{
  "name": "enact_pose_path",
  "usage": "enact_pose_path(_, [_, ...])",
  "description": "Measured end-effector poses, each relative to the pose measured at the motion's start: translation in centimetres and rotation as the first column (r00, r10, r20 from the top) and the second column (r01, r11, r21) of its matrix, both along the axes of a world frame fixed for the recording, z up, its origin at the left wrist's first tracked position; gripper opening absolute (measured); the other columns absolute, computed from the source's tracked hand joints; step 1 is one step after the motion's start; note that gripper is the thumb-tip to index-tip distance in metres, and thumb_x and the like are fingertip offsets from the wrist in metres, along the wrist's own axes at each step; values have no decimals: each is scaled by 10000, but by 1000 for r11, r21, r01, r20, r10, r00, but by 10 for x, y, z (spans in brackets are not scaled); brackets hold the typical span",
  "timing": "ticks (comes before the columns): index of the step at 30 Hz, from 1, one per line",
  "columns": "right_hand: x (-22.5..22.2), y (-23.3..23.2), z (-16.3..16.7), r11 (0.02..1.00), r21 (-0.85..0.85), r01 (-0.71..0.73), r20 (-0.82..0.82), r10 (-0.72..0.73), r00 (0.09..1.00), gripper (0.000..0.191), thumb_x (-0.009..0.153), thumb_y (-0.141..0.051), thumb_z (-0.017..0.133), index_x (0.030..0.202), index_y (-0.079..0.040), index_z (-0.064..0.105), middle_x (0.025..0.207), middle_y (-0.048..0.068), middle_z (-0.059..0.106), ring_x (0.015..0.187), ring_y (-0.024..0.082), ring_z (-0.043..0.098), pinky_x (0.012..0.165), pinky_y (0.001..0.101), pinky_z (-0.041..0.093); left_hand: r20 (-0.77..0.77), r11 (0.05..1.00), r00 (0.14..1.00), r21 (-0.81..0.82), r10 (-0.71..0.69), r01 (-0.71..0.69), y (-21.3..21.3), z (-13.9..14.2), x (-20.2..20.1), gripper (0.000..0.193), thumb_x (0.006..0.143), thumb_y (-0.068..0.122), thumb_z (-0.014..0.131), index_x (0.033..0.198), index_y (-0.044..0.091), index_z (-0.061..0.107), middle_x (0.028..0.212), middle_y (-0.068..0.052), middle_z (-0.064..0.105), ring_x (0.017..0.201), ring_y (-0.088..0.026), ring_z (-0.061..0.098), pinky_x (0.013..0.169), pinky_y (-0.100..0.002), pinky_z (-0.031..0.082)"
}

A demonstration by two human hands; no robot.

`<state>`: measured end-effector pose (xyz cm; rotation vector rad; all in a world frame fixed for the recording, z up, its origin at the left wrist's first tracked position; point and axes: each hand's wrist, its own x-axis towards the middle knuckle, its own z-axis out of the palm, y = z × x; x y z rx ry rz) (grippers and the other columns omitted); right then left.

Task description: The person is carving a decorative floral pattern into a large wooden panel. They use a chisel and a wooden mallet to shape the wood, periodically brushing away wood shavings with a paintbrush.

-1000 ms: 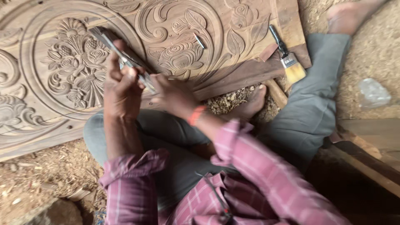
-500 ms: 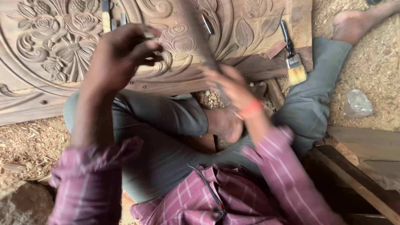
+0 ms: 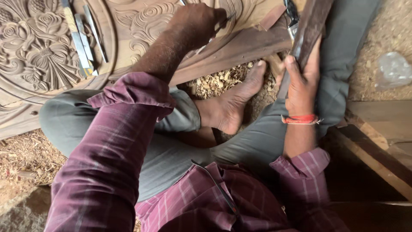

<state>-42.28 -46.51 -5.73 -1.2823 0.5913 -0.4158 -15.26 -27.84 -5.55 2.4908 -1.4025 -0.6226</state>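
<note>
Gripping chisel [image 3: 223,22] in left hand [image 3: 195,21], tip on carved panel [image 3: 141,25]; right hand [image 3: 302,81] clutches mallet [image 3: 311,25], upright, rightward.

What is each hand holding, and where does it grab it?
The left hand grips a thin metal carving tool by its handle end, mostly hidden. The right hand wraps around the lower part of a dark wooden mallet.

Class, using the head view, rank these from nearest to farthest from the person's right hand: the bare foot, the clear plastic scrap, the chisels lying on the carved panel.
Measured from the right hand:
1. Bare foot, just to its left.
2. Clear plastic scrap, to its right on the sawdust.
3. Chisels, far left on the carved panel.
</note>
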Motion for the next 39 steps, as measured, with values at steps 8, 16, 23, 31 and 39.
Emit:
enact_pose_path(8, [12,9,9,992,-36,-124,48,125,991,752,1206,-127,666,1732,-115,129,1045,45,589,784,93,565,642,243,537,107,977,992,-193,-67,87,7,-22,3,281,827,157,831,1103,184,787,883,-98,758,785,-274,730,644,-429,562])
enact_pose_path(16, [15,36,9,931,-219,-294,-83,282,956,720,1218,-141,628,1716,-102,110,939,43,629,760,75,590,644,228,543,4,991,994,-82,-106,106,11,-6,-6,233,935,205,721,1164,214,766,878,-19,778,750,-205,722,638,-404,556])
enact_pose_path(23, [21,52,21,847,-397,-352,-158,315,936,661,1200,-98,640,1690,-87,197,1126,77,622,777,83,521,719,220,521,-70,989,995,-140,-65,55,25,-3,-5,212,949,223,703,1150,229,773,889,-10,773,756,-189,725,646,-389,552])
enact_pose_path(31, [32,56,24,650,-683,-334,-134,338,931,686,1180,-97,612,1673,-204,147,1086,97,645,862,114,601,765,253,538,113,971,979,-151,-170,186,22,-8,0,190,938,192,718,1094,246,811,854,-46,763,751,-226,724,637,-387,558])
enact_pose_path(39, [21,50,15,967,-148,-207,-50,202,978,674,1248,-89,579,1731,-103,110,903,63,608,674,107,553,629,250,515,-275,997,961,-60,22,-40,25,5,5,175,1007,174,604,1122,169,736,826,-46,734,671,-214,723,567,-402,565])
